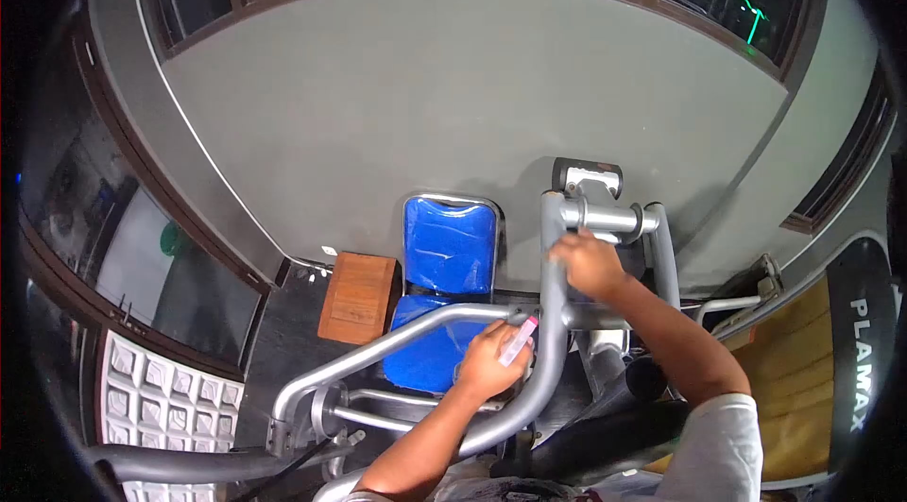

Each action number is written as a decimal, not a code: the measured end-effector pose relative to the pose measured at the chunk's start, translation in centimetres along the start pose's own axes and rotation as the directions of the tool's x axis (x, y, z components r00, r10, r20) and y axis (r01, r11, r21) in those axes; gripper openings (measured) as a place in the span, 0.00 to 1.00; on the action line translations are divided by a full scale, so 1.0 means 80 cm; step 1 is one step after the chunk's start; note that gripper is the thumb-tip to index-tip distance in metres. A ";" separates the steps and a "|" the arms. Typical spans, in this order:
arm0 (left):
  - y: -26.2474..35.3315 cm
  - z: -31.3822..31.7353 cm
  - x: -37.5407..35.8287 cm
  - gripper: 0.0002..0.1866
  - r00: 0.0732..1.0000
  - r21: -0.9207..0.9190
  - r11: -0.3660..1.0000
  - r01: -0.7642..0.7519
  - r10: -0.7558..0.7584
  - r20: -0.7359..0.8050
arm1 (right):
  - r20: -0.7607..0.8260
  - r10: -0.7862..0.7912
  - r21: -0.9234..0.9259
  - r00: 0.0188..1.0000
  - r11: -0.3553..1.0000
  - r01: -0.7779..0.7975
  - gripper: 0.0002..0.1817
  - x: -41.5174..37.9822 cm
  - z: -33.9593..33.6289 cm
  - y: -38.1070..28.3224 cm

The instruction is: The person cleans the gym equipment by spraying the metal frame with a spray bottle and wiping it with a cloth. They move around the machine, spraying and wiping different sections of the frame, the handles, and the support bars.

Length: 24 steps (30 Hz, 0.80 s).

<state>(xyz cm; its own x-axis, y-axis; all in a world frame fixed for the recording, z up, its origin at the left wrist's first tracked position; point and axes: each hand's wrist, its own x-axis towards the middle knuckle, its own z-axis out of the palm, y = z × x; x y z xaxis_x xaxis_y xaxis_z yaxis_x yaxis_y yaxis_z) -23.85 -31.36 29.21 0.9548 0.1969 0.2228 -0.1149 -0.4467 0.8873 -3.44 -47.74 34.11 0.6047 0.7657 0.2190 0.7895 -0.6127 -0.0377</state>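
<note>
My left hand (493, 362) is closed around a small translucent bottle (513, 347) with a pink cap, which tilts up to the right. This hand is beside the grey metal frame (559, 294) of an exercise machine, near where its curved bar meets the upright tube. Higher up, my right hand (590, 266) is curled with its fingertips at the upright tube, just below the horizontal cylinder (609, 217). Whatever may be inside those curled fingers is hidden.
Behind the machine's bars stands a blue padded chair (450, 247), with a brown wooden box (357, 299) to its left. A grey wall (453, 96) with windows closes off the back. At right is a panel lettered PLAMAX (855, 365); white patterned blocks (170, 398) are at lower left.
</note>
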 end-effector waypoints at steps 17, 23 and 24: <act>0.003 0.000 0.003 0.04 0.991 -0.028 0.993 -0.117 0.115 -0.066 | 0.129 -0.018 0.094 0.991 0.996 0.006 0.10 -0.049 -0.025 -0.035; -0.002 0.000 0.001 0.05 0.984 0.035 0.989 -0.143 0.146 -0.102 | -0.083 0.320 0.105 0.944 0.945 -0.311 0.15 0.045 0.024 0.027; 0.002 -0.005 0.000 0.05 0.987 0.030 0.992 -0.126 0.129 -0.100 | -0.093 0.320 0.151 0.943 0.941 -0.304 0.15 0.050 0.024 0.030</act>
<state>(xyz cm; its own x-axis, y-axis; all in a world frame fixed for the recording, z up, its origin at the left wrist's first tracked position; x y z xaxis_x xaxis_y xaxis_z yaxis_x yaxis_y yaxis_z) -23.98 -31.10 29.48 0.8999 0.2238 0.3742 -0.2261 -0.4943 0.8394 1.09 -45.77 33.00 0.8128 0.5081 0.2850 0.5747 -0.7795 -0.2493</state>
